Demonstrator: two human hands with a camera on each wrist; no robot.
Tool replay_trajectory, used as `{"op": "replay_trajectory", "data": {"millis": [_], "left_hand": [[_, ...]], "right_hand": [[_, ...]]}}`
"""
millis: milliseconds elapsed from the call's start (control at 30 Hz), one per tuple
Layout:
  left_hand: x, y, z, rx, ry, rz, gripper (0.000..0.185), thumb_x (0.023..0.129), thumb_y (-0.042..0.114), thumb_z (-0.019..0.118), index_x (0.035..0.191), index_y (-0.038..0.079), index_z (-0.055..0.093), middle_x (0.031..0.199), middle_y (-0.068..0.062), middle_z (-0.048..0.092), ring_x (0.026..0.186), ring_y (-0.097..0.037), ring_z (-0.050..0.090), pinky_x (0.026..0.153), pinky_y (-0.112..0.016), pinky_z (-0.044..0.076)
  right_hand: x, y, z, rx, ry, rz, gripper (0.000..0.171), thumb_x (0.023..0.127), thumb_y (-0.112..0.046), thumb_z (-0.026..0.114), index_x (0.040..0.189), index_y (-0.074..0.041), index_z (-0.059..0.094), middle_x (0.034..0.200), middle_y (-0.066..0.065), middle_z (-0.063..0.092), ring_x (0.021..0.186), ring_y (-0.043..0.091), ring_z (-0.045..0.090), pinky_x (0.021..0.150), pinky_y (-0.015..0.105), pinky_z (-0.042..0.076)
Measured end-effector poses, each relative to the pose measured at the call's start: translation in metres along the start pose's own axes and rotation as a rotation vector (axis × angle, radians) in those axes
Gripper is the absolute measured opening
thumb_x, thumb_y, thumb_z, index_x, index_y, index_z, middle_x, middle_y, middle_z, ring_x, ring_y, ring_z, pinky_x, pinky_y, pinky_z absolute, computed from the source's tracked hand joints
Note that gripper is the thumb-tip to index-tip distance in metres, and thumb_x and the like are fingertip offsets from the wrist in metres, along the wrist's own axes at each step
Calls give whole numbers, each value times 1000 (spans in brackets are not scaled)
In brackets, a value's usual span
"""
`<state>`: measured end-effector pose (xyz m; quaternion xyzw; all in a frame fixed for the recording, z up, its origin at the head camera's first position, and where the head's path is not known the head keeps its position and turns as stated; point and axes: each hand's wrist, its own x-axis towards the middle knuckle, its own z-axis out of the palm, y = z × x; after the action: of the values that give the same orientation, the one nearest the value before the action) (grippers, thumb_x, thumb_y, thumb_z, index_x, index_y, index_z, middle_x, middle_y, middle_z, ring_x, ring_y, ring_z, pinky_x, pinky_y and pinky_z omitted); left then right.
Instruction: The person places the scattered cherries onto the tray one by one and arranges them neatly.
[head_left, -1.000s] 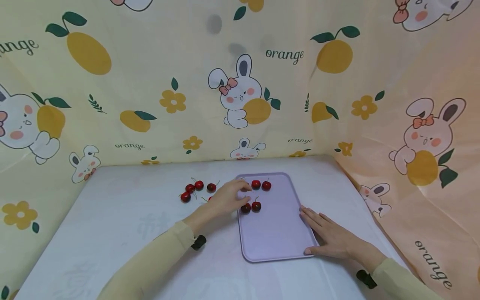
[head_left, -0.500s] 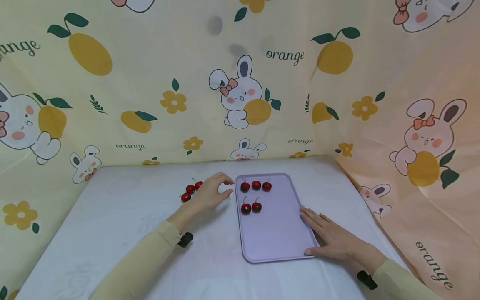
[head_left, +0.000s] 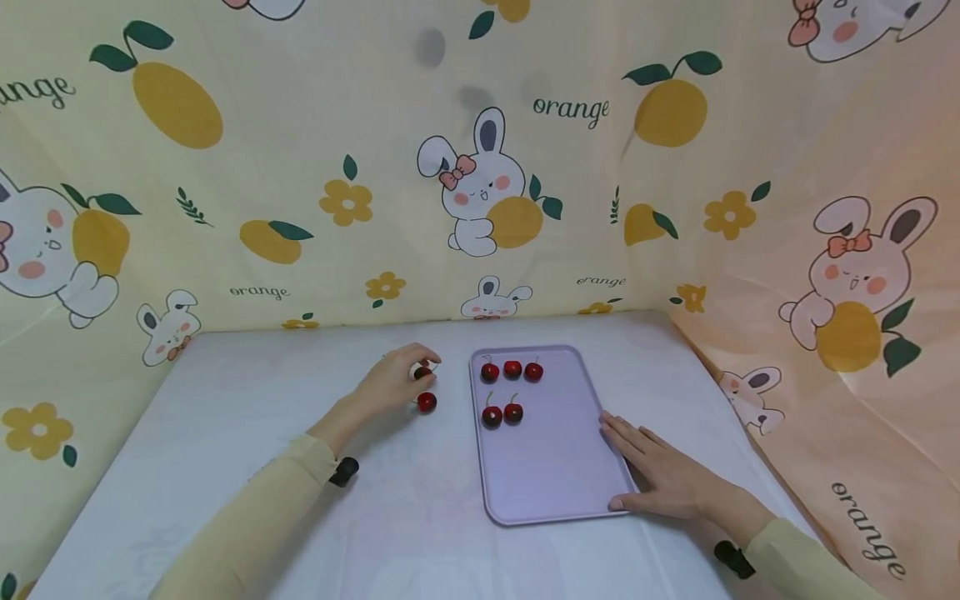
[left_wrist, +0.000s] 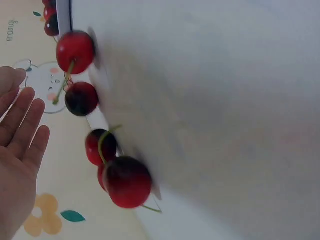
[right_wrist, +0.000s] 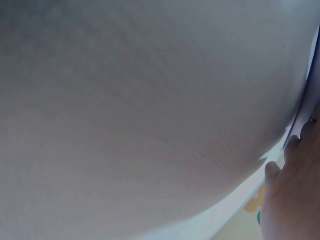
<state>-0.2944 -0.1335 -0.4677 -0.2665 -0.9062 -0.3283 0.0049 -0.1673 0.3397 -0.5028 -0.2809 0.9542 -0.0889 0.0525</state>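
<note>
My left hand (head_left: 397, 379) hovers over the table left of the tray, thumb and fingers apart around a dark red cherry (head_left: 422, 373). In the left wrist view the fingers (left_wrist: 22, 117) are extended and hold nothing. Just nearer me lies another cherry (head_left: 427, 402). Several more cherries, such as one near the wrist camera (left_wrist: 127, 182), are hidden behind the hand in the head view. On the lilac tray (head_left: 555, 467) stand three cherries (head_left: 512, 369) in a back row and two cherries (head_left: 502, 414) before them. My right hand (head_left: 667, 475) rests flat on the tray's right edge.
A white cloth covers the table (head_left: 225, 467). Behind it hangs a patterned curtain (head_left: 300, 167) with rabbits and oranges, which also runs along the right side. Black wrist cameras (head_left: 345, 472) sit under both sleeves.
From above the tray, my left hand has moved left to the loose cherries. A cherry now shows at the tray's back left corner, where the hand was. My right hand has stayed still.
</note>
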Motion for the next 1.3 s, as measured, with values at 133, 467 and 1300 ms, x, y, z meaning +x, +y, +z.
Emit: {"op": "replay_trajectory", "data": {"millis": [133,467,1300], "left_hand": [[2,-9,-3,24,-25,-35,31,100,13,71,130,8,68,129,-9,68,115,-27,65,98,-44,55],[9,-23,-13,88,-110,-56,33,99,14,72,131,8,70,133,-12,68,115,-31,65,100,-48,54],[16,-31,-13,191,-191,5,27,95,13,77,121,9,75,119,-6,74,114,-27,66,104,-48,51]], "right_hand": [[0,-1,-1,4,0,1,110,86,-77,62,166,-13,23,174,4,15,157,30,23,122,20,-4],[-1,-2,-2,10,-12,13,110,86,-78,61,166,-14,23,174,4,14,157,31,23,120,15,-8],[0,-2,-2,22,-27,27,111,85,-79,61,167,-14,22,175,4,13,157,31,22,118,13,-10]]}}
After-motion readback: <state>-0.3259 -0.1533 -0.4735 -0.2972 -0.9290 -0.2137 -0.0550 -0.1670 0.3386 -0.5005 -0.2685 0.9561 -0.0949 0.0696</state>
